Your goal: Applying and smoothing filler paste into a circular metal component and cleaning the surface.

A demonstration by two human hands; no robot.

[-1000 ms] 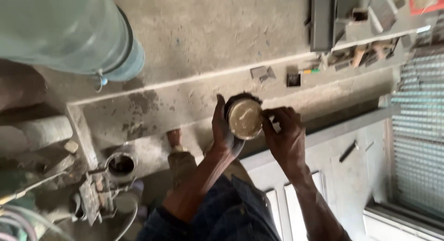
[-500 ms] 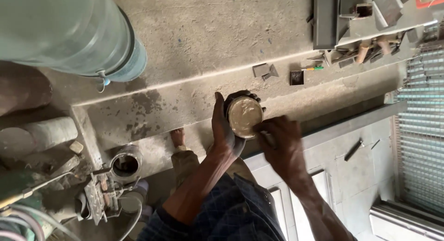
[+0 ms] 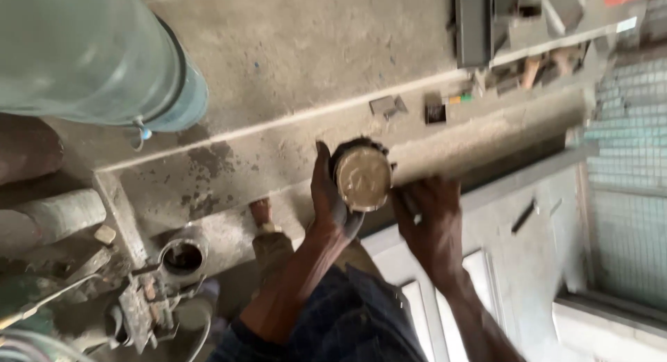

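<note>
A: Grip?
B: My left hand (image 3: 332,199) wraps the round tin (image 3: 361,176), chest-high over the floor; right hand (image 3: 429,219) pinches something thin (blurred) at its rim.
A: Risk?
B: Tin could tip, paste spilling.

Right hand (image 3: 429,219): motion-blurred; whether its fingers (image 3: 406,206) pinch a thin tool or only touch the round can (image 3: 363,176) cannot be told.
Round can: its far side is hidden behind the left hand (image 3: 326,195); the pale contents are too smeared to identify.
Left hand: fingers wrap behind the can, out of sight.
Blue-green drum (image 3: 90,56): cut off by the top and left edges.
Small parts on the ledge (image 3: 417,108): too small and blurred to name.
Right forearm (image 3: 479,320): runs off the bottom edge.
Machine parts (image 3: 139,306): bottom left, blurred, partly cut off.
</note>
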